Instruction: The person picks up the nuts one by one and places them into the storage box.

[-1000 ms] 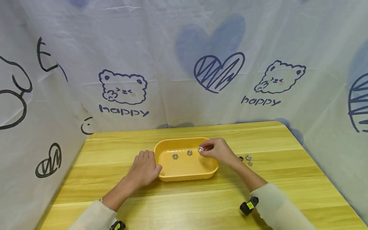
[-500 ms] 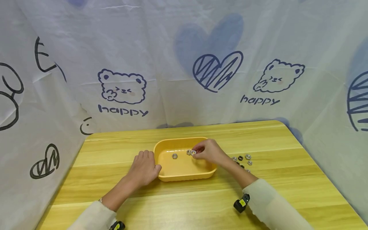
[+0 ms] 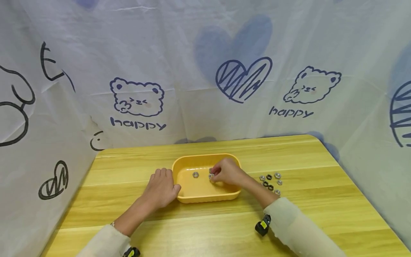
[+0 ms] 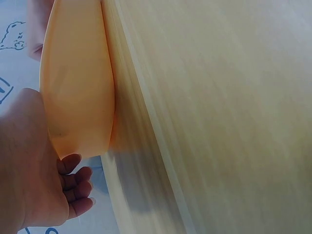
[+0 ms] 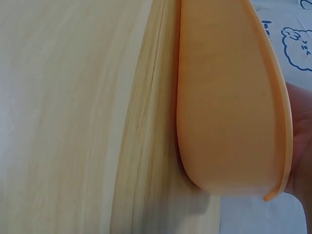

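A yellow plastic tray sits on the wooden table, its outer wall filling much of the left wrist view. My left hand grips the tray's left end, thumb by the front rim and fingers curled at the end wall. Inside the tray, my right hand pinches a silver hex nut low over the floor. Just behind it, another nut is partly covered by the fingers. A third nut lies farther left in the tray. From the right wrist, the tray's wall hides the pinching fingertips.
Right of the tray, several loose nuts lie on the table, some silver and some black. A white cloth printed with bears and hearts hangs behind the table and at both sides.
My right hand has moved left and lower inside the tray with the nut, coming beside the middle nut. More loose nuts now show past the forearm. The left hand has stayed put.
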The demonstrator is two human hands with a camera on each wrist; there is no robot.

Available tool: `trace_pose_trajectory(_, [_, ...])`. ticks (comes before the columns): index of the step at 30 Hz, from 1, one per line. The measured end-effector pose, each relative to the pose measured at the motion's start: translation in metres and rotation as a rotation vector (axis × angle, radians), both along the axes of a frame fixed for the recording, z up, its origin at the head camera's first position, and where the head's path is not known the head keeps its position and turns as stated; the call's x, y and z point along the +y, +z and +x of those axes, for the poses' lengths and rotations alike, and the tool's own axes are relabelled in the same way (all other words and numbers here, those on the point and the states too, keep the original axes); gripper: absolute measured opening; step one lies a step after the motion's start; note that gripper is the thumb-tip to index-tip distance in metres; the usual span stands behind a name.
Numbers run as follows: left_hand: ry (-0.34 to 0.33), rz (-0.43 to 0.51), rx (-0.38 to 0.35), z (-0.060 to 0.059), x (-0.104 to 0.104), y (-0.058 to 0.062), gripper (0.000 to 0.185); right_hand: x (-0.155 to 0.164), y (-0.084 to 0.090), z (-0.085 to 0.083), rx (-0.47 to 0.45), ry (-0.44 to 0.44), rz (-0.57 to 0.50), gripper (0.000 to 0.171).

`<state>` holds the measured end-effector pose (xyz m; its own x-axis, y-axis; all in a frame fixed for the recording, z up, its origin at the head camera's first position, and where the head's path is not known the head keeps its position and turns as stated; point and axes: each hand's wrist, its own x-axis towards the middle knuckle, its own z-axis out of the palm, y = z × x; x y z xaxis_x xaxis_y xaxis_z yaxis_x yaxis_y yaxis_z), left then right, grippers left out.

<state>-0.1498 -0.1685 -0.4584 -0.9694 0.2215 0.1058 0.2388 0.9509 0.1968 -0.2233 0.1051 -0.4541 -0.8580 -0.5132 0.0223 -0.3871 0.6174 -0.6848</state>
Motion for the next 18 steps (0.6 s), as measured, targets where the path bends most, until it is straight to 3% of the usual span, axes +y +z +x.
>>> trace_pose_trajectory(6, [-0.001,0.004,0.007,-0.0003,0.0000,-0.0018,0.024,-0.0041,0.0001,0.0016,-0.008,0.035,0.055,0.009])
trace_pose_trajectory(18, [0.005,0.010,-0.010,-0.0011,-0.0006,0.0002,0.024,-0.0082,0.0010,0.0044,0.075,0.062,0.155,0.006])
